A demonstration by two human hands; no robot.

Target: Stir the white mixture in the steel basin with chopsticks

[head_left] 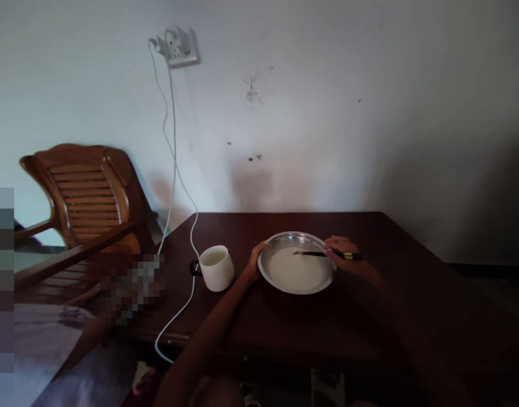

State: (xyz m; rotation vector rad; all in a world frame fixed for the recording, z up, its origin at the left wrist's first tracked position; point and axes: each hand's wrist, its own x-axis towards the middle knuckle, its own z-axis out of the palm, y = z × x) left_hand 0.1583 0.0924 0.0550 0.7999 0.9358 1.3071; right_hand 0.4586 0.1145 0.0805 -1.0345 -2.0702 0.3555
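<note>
A round metal plate (324, 281) holding a pale white batter or flour sits on the dark wooden table (370, 316). My left hand (254, 261) grips the plate's left rim, fingers curled on it. My right hand (342, 254) rests at the plate's right rim, closed on a dark-handled utensil (314, 254) with yellow bands whose tip reaches over the white contents. A white mug (216, 267) with a dark handle stands just left of the plate.
A white cable (173, 169) hangs from a wall socket (181, 50) and runs across the table's left corner past the mug. A wooden slatted chair (85, 195) stands at the left. Another seated person's body shows at the lower left.
</note>
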